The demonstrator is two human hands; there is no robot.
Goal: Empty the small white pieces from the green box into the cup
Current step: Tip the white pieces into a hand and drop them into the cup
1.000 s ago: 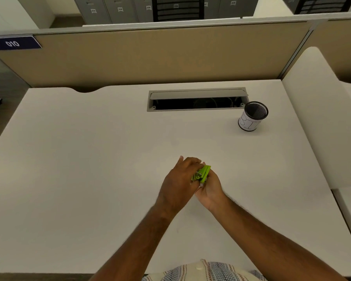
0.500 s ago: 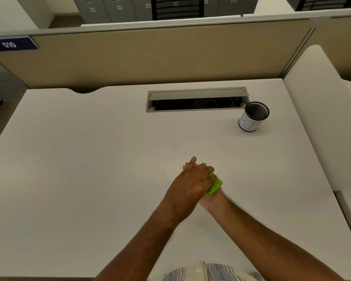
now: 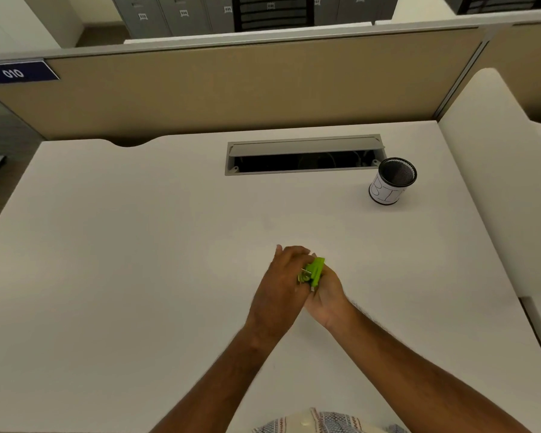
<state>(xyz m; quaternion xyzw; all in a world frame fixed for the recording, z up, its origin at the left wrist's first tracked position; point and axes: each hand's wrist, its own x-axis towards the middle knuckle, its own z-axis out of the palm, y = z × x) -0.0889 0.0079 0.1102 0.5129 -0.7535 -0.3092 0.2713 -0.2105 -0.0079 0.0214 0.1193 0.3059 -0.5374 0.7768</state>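
Fingers (image 3: 289, 256) of the left hand (image 3: 281, 285) curled over the top of the green box (image 3: 315, 271), closed narrow against it; right hand (image 3: 327, 295) cupped beneath, palm up, gripping the box from below and behind. Half a second ago flattened almost fully over the box, hiding all but one corner; now drawn back toward the left, baring the bright green body and something thin and metallic-looking at its left end, just by the left fingertips. Reads as the box being worked open or turned in the grip, not yet as any pouring. No small white pieces visible anywhere; whether the lid is off cannot be told. Box held low over the white desk (image 3: 138, 276), near the front middle, well apart from the cup (image 3: 391, 182), a dark mesh pot wrapped in a marked white label, standing upright at the far right just beside the open cable tray (image 3: 303, 156). So probably early in the task: opening first, then a carry across to the cup and a tilt over its rim. Both forearms reaching in from the bottom edge, converging at the wrists, left wrist crossing above the right.
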